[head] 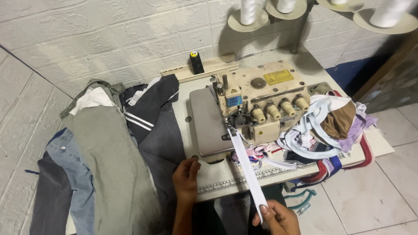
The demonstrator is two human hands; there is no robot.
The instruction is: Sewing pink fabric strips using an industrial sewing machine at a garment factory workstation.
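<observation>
A white elastic strip (248,167) runs in a straight taut line from under the presser foot of the cream overlock machine (261,102) down across the table edge to the person's right hand (278,217), which pinches its near end between thumb and forefinger, the fingers closed flat on the band. It looks a light, limp thing with some stretch in it, smooth on its face, so I would judge it slides easily through a loose pinch and twists if held by one edge; a flat grip across its full width near the end, as the hand has it, seems the sound place to hold, and another close to the foot would steady the feed. The left hand (186,176) rests at the front lip of the table (226,178) beside the machine bed, fingers curled loosely; whether it grips anything I cannot tell, and it is well apart from the strip. A printed ruler strip (244,179) runs along the table front beneath the band. To the right of the machine lies a heap of fabric scraps (331,126), white, brown and lilac, some touching the machine. To the left hangs a pile of garments (113,143), grey, dark and denim. Above stand white thread cones (248,11) on their stands.
</observation>
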